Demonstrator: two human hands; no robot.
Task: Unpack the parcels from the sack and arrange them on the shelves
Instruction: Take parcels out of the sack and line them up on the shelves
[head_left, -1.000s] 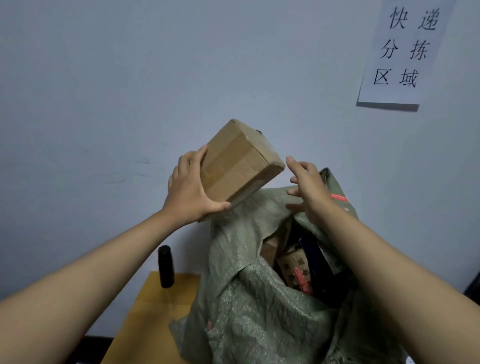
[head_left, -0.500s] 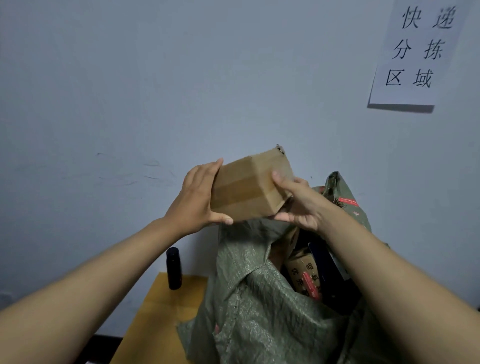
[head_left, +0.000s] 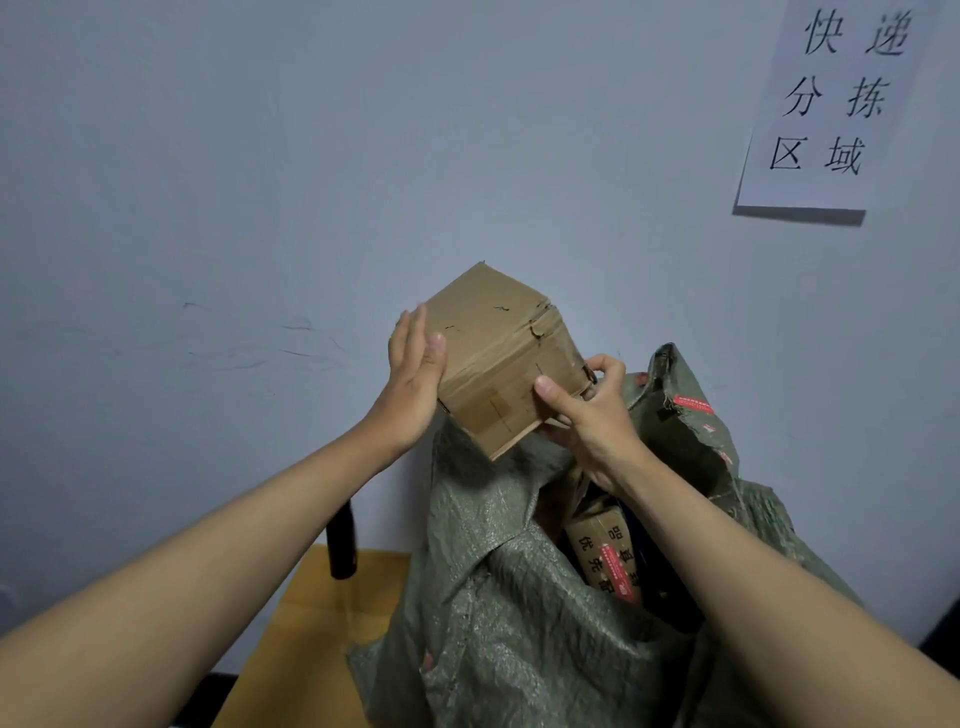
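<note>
Already clear of the sack (head_left: 519, 597), the cardboard parcel (head_left: 504, 358) sits tilted in the air above the sack's open mouth, one corner pointing down, taped seams facing the camera and its top edge torn. The left hand (head_left: 415, 379) lies flat against the parcel's left face, fingers straight, thumb resting on the front. The right hand (head_left: 587, 410) clamps the lower right corner, thumb on the front face and fingers curled behind.

The step in hand looks like carrying this parcel off to the shelves, which are not in view. To do that well, I would level the box first so it rests on both palms and not on 1 corner, and keep fingers off the ragged edge, where the cardboard may give. Lifting it straight away from the sack's rim should keep the loose woven flap from snagging.

Inside the sack at least 1 more box (head_left: 605, 551) with printed characters waits. The sack stands on a yellow surface (head_left: 322, 623) beside a dark bottle (head_left: 343, 545); a paper sign (head_left: 831, 104) hangs on the wall.
</note>
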